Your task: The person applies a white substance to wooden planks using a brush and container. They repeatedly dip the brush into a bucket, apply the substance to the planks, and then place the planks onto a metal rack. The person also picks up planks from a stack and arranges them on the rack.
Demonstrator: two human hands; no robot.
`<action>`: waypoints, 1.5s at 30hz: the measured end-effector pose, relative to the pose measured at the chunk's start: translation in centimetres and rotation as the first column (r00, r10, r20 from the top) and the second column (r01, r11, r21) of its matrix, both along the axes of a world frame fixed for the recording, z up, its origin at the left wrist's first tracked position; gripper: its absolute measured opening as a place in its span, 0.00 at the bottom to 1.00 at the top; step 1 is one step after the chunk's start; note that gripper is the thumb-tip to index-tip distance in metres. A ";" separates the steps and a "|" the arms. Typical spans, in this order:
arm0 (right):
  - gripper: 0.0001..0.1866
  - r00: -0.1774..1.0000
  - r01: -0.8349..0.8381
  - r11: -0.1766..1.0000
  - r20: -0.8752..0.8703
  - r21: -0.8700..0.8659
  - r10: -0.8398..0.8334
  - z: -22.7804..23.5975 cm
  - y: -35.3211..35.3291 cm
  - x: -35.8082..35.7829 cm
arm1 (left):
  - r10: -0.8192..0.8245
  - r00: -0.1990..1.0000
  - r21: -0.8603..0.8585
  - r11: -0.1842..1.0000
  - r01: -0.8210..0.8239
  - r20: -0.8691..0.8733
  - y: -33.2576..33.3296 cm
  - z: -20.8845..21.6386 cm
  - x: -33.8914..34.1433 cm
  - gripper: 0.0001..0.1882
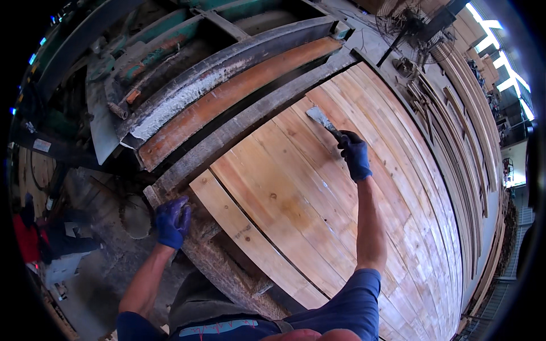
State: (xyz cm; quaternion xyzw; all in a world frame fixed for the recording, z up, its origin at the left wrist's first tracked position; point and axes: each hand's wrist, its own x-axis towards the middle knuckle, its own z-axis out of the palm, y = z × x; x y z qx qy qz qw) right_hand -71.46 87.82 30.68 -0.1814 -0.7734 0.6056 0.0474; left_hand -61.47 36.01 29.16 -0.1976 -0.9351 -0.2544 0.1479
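My right hand (355,154), in a blue glove with dark fingertips, is closed around the handle of a putty knife (322,118). The knife's broad, smeared metal blade points to the far left over a large panel of wooden boards (296,165) laid side by side. Beside the panel's near-left corner is my left hand (172,223), also gloved in blue. Its fingers are loosely bent with a gap showing between them, and nothing can be seen in them. At the panel's left edge one board (244,230) lies apart from the others, a dark gap between them.
A heavy metal frame with a rusty orange beam (239,94) runs along the far left side. A caged fan (418,28) stands at the far right. Long wooden strips (455,142) are stacked beyond the panel's right edge. Dusty floor (122,261) lies on the left.
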 end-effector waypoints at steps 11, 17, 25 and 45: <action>0.14 0.997 -0.040 0.999 0.074 0.013 0.039 -0.2 -0.7 -3.0 | 0.016 1.000 0.050 0.999 -0.016 -0.012 -0.2 0.6 0.1 0.10; 0.17 0.994 -0.094 0.994 -0.054 -0.047 0.091 1.9 -5.2 -3.5 | 0.054 0.998 0.019 0.998 -0.053 -0.042 -0.4 0.5 0.4 0.10; 0.18 0.977 -0.199 0.934 0.017 -0.296 0.213 7.9 -18.8 8.4 | 0.093 0.991 0.161 0.984 -0.076 -0.101 -2.2 -0.9 1.3 0.10; 0.19 0.694 -0.695 0.611 0.133 0.379 0.708 -4.6 -49.7 29.8 | -0.465 -0.015 0.381 0.743 -0.551 0.885 -15.2 -21.6 29.8 0.22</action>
